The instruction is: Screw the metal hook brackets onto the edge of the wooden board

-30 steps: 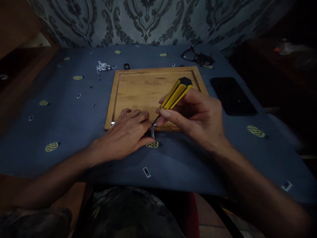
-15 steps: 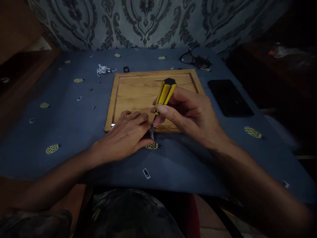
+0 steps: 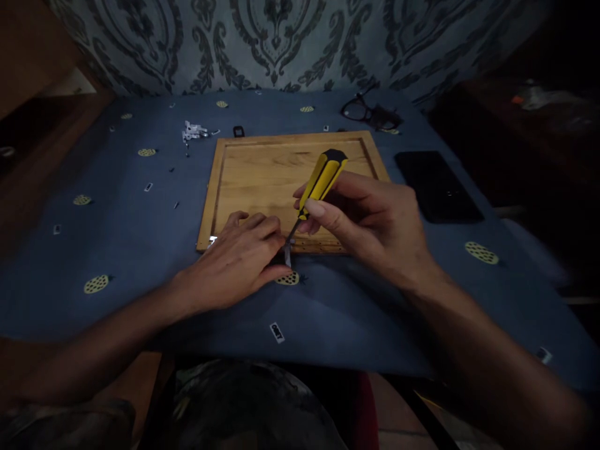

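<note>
My right hand (image 3: 375,219) grips a yellow-and-black screwdriver (image 3: 323,181) by its handle, thumb and fingers closed around it. The shaft slants down to a small metal hinge (image 3: 287,251) at the near edge of a framed wooden panel (image 3: 262,172). Over that edge lies my left hand (image 3: 239,259), palm down, its fingers curled and the thumb below. It pinches the hinge between index finger and thumb, though the fingers partly hide the contact. Another shiny metal piece (image 3: 212,240) shows at the panel's near left corner, partly behind my left hand.
Beyond the panel's left corner lie several metal hinges (image 3: 194,131) and small screws (image 3: 176,205). A black square piece (image 3: 239,131) and eyeglasses (image 3: 370,114) sit at the back. A dark phone (image 3: 438,186) is right of the panel, on the blue patterned cloth (image 3: 117,237).
The screwdriver's handle has tilted and shifted to the right with my right hand, showing more of the shaft. My left hand stays in place on the panel edge.
</note>
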A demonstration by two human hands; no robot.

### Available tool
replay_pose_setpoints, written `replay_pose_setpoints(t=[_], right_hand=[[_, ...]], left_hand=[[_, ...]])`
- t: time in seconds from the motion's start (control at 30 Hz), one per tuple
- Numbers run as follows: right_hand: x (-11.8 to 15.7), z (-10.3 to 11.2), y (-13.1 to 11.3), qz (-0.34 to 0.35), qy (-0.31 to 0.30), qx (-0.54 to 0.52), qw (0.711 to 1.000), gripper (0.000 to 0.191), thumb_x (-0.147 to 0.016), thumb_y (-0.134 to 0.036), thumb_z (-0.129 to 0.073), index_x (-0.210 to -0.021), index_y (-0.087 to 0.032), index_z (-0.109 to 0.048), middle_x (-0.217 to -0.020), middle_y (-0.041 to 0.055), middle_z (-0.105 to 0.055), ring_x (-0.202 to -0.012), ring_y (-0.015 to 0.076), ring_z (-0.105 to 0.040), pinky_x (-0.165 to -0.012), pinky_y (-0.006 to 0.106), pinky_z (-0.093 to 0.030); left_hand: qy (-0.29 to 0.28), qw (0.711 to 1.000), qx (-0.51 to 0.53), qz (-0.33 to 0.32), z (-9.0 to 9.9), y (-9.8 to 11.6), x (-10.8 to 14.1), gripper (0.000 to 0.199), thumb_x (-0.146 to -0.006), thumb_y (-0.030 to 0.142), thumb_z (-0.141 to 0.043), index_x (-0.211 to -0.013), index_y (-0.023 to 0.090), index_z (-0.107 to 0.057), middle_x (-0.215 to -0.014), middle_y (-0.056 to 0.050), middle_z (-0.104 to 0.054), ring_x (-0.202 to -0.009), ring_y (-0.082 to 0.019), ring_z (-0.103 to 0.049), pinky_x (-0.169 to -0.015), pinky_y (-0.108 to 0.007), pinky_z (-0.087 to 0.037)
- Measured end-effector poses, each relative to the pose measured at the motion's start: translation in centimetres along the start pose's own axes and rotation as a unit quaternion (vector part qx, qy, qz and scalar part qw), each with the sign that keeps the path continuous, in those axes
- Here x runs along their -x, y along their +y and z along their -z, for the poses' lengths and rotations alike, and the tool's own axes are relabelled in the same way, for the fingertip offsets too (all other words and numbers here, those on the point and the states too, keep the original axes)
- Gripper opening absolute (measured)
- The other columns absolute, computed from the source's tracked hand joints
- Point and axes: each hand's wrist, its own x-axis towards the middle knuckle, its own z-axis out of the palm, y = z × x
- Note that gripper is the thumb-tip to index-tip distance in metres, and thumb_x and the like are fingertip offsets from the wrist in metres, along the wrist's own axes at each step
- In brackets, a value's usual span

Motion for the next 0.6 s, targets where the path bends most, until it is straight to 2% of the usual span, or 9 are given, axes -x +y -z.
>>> replay_pose_setpoints(t=[0.2, 0.37, 0.53, 0.6], right_hand=[[0.11, -0.50, 0.23, -0.004, 0.040, -0.024, 0.999, 0.030, -0.088, -0.046, -0.082, -0.076, -0.022, -0.068, -0.072, -0.0028, -0.068, -0.065, 0.0137, -0.069, -0.059, 0.026, -0.057], [0.23, -0.54, 0.31, -0.022, 0.044, -0.062, 0.997, 0.028, -0.084, -0.045, -0.087, -0.082, -0.022, -0.070, -0.077, -0.0026, -0.069, -0.064, 0.0127, -0.070, -0.062, 0.026, -0.061], [0.16, -0.22, 0.18, -0.028, 0.030, -0.073, 0.997, 0.029, -0.084, -0.048, -0.086, -0.099, -0.025, -0.075, -0.089, -0.0009, -0.074, -0.069, 0.0135, -0.073, -0.068, 0.028, -0.065], [0.09, -0.17, 0.13, -0.029, 0.025, -0.079, 0.996, 0.029, -0.084, -0.048, -0.086, -0.096, -0.025, -0.075, -0.088, -0.0008, -0.074, -0.068, 0.0137, -0.073, -0.067, 0.028, -0.066]], left_hand=[[-0.014, 1.000, 0.013, 0.005, 0.30, 0.08, -0.09, 0.034, -0.101, 0.043, -0.068, -0.115, 0.013, -0.072, -0.118, -0.012, -0.069, -0.114, -0.031, -0.064, -0.102, -0.050, -0.048], [-0.014, 1.000, 0.016, 0.009, 0.25, 0.05, -0.09, 0.033, -0.101, 0.041, -0.068, -0.116, 0.012, -0.072, -0.122, -0.012, -0.068, -0.115, -0.031, -0.064, -0.103, -0.051, -0.048], [-0.010, 1.000, 0.014, 0.012, 0.25, 0.06, -0.14, 0.032, -0.100, 0.041, -0.070, -0.115, 0.013, -0.073, -0.119, -0.012, -0.069, -0.114, -0.031, -0.065, -0.102, -0.050, -0.048], [-0.015, 1.000, 0.015, 0.014, 0.27, 0.09, -0.14, 0.033, -0.101, 0.041, -0.069, -0.116, 0.012, -0.072, -0.121, -0.012, -0.069, -0.114, -0.031, -0.065, -0.102, -0.050, -0.048]])
